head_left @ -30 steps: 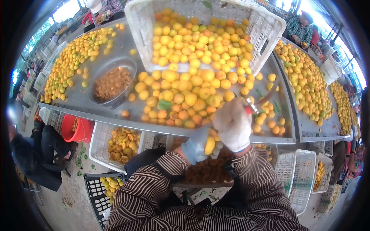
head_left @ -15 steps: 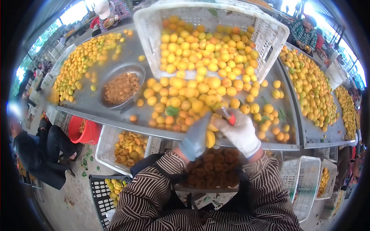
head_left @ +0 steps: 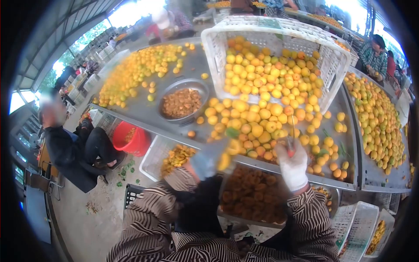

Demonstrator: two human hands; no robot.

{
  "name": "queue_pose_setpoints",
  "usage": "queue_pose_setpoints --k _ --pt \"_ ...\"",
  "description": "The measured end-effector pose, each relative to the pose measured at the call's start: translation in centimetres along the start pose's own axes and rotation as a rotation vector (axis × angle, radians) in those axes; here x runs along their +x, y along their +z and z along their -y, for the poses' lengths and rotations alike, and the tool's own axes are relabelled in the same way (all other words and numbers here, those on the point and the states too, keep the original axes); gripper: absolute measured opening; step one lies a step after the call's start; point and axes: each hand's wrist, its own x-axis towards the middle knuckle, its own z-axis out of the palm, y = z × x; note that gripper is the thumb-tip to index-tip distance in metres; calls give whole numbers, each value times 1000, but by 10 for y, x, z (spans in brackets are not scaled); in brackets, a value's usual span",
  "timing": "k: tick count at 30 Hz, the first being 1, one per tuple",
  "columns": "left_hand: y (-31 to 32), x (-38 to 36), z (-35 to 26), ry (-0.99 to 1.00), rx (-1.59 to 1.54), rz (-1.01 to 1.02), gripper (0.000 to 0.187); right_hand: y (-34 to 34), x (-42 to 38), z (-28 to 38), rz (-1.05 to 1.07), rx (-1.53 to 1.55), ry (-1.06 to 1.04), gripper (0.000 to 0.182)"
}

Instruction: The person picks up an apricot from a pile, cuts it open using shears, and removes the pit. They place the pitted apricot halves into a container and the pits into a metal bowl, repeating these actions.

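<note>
My left hand (head_left: pixel 207 160), in a grey-blue glove and smeared by motion, is low at the table's front edge. Its fingers close on a cut apricot (head_left: pixel 224 161), with yellow-orange flesh at the fingertips. My right hand (head_left: pixel 292 168), in a white glove, grips a small knife (head_left: pixel 291 152) by its red handle, the thin blade pointing up. Beyond both hands, whole apricots (head_left: pixel 257 120) spread out of a tipped white crate (head_left: pixel 338 72). Below, between my arms, sits a container of dark brownish pieces (head_left: pixel 253 196).
A metal bowl (head_left: pixel 205 89) of brown pits stands on the metal table (head_left: pixel 148 115). A white crate (head_left: pixel 150 159) with apricot halves is below my left arm. A red bucket (head_left: pixel 142 144) and a seated person (head_left: pixel 83 150) are at left. More apricots (head_left: pixel 379 126) lie right.
My left hand has moved left, away from my right hand, with the cut apricot. The knife now points upward in my right hand. The view has turned left.
</note>
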Motion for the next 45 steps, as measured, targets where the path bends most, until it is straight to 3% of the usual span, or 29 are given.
queue_pose_setpoints --k 1,3,5,6,8,9,12,14,16,17,19,20,22,24,28,31,33,35,36,38,40,41,43,45 --pt "-20 -11 1 389 371 -21 46 -3 0 1 -2 -63 -37 22" --pt "-75 -24 15 -367 -184 -28 53 -7 0 5 -5 -115 -75 23" --pt "-167 -56 120 -226 385 0 56 -8 -1 7 15 -269 -109 24" --pt "-168 -58 109 -230 396 -3 56 -8 -1 4 15 -257 -109 24" --pt "-163 -57 83 -764 -554 -506 58 -8 1 -4 87 -328 -187 23" --pt "-165 -56 75 -910 -471 -531 57 -6 0 -7 83 -326 -186 23" --pt "-141 -45 52 -776 -274 -343 57 -1 -1 -14 138 -357 -239 22" --pt "-111 -38 24 -636 -82 -177 58 4 -5 -20 154 -448 -417 22" --pt "-82 -29 10 -471 -26 77 56 10 -9 -21 190 -474 -407 24" --pt "-64 -23 6 -375 -66 250 54 14 -13 -18 213 -392 -302 27" --pt "-10 -12 -28 -551 -355 280 48 20 -16 -20 291 -231 -101 31" --pt "8 -5 -28 -550 -355 284 48 24 -19 -21 288 -233 -100 31" --pt "35 6 -26 -566 -476 343 42 30 -26 -22 306 97 -24 31" --pt "44 14 -21 -594 -459 269 35 36 -24 -57 334 199 60 30" --pt "43 18 -22 -638 -358 190 28 29 -25 -40 278 -173 -193 36" --pt "26 19 -24 -506 -200 245 33 30 -29 -33 246 -314 -352 45" --pt "-13 29 18 -246 -45 180 36 23 -31 -26 284 -358 -345 43" --pt "-83 50 71 29 394 65 35 21 -29 -29 378 -416 -362 38" --pt "-117 71 68 -218 528 -106 34 20 -29 -28 375 -419 -357 38" --pt "-189 106 97 -40 633 -322 36 17 -28 -26 462 -453 -386 37" --pt "-158 117 23 -340 262 -669 39 17 -28 -28 420 -440 -372 36" --pt "-162 126 34 -338 257 -659 39 18 -27 -29 381 -421 -367 34" --pt "-155 138 42 313 1977 -71 49 18 -23 -28 282 -321 -300 31" --pt "-70 132 10 -140 908 -260 58 13 -17 -14 177 -225 -104 24"
